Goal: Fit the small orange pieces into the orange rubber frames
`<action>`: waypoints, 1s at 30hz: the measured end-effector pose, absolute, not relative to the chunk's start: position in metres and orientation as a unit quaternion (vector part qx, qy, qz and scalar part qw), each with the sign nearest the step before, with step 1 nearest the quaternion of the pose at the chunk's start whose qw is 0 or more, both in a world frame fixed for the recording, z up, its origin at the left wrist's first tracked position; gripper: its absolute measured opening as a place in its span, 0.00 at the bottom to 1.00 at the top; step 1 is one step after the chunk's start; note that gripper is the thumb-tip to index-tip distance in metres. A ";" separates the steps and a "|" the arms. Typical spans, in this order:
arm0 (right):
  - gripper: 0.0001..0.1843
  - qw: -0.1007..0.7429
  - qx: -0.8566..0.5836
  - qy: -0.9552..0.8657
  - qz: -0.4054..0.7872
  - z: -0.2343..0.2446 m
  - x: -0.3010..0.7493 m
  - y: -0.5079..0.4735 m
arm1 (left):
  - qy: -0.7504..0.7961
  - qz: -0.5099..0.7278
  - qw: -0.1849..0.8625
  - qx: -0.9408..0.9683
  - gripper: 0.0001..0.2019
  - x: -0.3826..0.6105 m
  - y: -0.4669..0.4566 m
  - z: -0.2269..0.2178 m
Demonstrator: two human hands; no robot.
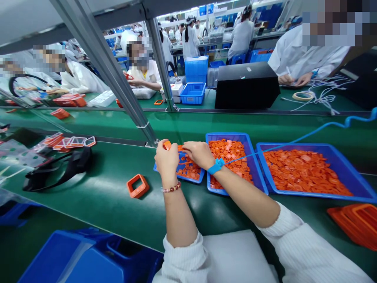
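A green assembly-line belt (pixel 88 208) crosses the view, carrying three blue plastic trays of loose orange pieces (pixel 303 171). The largest blue tray (pixel 324 148) and the middle blue tray (pixel 226 135) are heaped full, while the smallest blue tray (pixel 188 179) holds a thinner layer. One orange square frame (pixel 138 185) lies alone on the belt left of them, and a stack of orange frames (pixel 356 226) sits at lower right. The left hand (pixel 166 161), with a beaded bracelet (pixel 171 188), clenches a small orange piece (pixel 167 145) above the smallest blue tray. The right hand (pixel 198 154), with a blue wrist strap (pixel 216 166), curves just beside it; whether it grasps anything cannot be told.
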State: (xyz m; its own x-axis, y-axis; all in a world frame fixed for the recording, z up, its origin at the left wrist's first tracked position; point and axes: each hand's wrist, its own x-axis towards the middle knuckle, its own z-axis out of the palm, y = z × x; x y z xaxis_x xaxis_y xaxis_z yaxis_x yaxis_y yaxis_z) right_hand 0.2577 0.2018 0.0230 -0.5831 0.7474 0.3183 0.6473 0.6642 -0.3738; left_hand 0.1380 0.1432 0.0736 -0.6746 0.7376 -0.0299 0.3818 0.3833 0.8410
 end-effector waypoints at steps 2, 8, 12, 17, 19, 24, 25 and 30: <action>0.12 0.228 -0.395 -0.883 0.108 0.023 0.258 0.202 | 0.807 0.431 0.207 0.346 0.20 0.138 0.143 0.074; 0.13 0.230 -0.392 -0.884 0.107 0.020 0.257 0.203 | 0.808 0.427 0.206 0.349 0.20 0.139 0.143 0.075; 0.13 0.233 -0.392 -0.883 0.110 0.020 0.257 0.203 | 0.809 0.424 0.201 0.354 0.20 0.138 0.144 0.073; 0.13 0.236 -0.399 -0.878 0.117 0.023 0.257 0.202 | 0.810 0.420 0.202 0.357 0.21 0.139 0.144 0.072; 0.11 0.238 -0.404 -0.875 0.120 0.024 0.258 0.201 | 0.810 0.420 0.203 0.357 0.21 0.139 0.144 0.072; 0.09 0.243 -0.413 -0.869 0.123 0.025 0.258 0.201 | 0.808 0.420 0.203 0.360 0.21 0.140 0.144 0.072; 0.09 0.243 -0.412 -0.869 0.124 0.026 0.258 0.201 | 0.807 0.420 0.202 0.362 0.21 0.140 0.144 0.072; 0.10 0.246 -0.408 -0.870 0.128 0.026 0.259 0.201 | 0.806 0.419 0.198 0.369 0.21 0.141 0.144 0.071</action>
